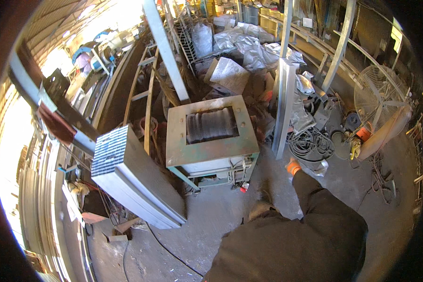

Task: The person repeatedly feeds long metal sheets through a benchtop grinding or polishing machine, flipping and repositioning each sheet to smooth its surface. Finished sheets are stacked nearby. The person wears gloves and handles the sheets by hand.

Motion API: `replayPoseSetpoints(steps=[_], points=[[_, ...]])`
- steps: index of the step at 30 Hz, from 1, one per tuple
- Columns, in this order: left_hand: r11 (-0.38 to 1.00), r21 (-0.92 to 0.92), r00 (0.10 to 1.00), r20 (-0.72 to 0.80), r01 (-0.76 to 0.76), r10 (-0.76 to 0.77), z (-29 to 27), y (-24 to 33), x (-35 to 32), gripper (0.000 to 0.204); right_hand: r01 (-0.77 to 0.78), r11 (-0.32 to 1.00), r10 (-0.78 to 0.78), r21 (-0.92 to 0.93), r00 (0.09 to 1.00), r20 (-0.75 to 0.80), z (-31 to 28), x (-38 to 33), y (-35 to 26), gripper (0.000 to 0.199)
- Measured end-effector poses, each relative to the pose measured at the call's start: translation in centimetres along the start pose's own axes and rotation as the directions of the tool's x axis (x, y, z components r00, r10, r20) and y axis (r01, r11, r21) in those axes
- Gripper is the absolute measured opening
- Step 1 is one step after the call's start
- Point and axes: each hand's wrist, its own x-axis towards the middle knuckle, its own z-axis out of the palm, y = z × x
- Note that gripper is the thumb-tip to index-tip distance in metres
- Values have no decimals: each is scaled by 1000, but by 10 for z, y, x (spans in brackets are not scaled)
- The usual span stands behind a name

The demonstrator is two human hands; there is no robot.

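My right hand [293,167] wears an orange glove and reaches out at the end of a dark sleeve. It is just right of the foot of an upright bundle of long metal profiles [283,108]; I cannot tell whether it touches them. The fingers are too small to make out, and nothing clearly shows in them. My left hand is out of sight, and my dark jacket [286,249] fills the lower middle. Ahead stands a worn greenish metal machine [211,152] with a dark ribbed roller in its top opening. To its left, a thick stack of ribbed metal profiles [143,183] stands leaning.
Coiled cables [310,143] lie on the floor beyond my right hand, near a large caged fan [379,96]. Crumpled silvery sheeting [254,44] is heaped behind the machine. A black cable [167,249] crosses the floor. Long metal lengths [37,202] line the left side.
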Motion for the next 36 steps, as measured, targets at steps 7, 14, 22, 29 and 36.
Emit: replayPoseSetpoints(steps=[7, 14, 22, 29, 36], points=[[975, 212, 994, -95, 64, -45, 108, 114, 3, 52, 141, 982, -127, 124, 986, -110, -197, 320, -35, 85], [994, 102, 949, -314, 50, -16, 219, 245, -3, 68, 310, 948, -275, 78, 916, -292, -345, 548, -129, 72], [994, -83, 970, -236, -73, 52, 308, 341, -14, 70, 143, 973, -193, -181, 935, -299, -432, 664, -196, 75], [980, 54, 964, -200, 190, -176, 337, 376, -24, 70, 106, 949, -231, -297, 875, -426, -422, 734, -189, 69], [973, 89, 962, -196, 211, -191, 342, 388, -18, 70, 372, 906, -420, -202, 732, -537, -378, 750, -162, 52]])
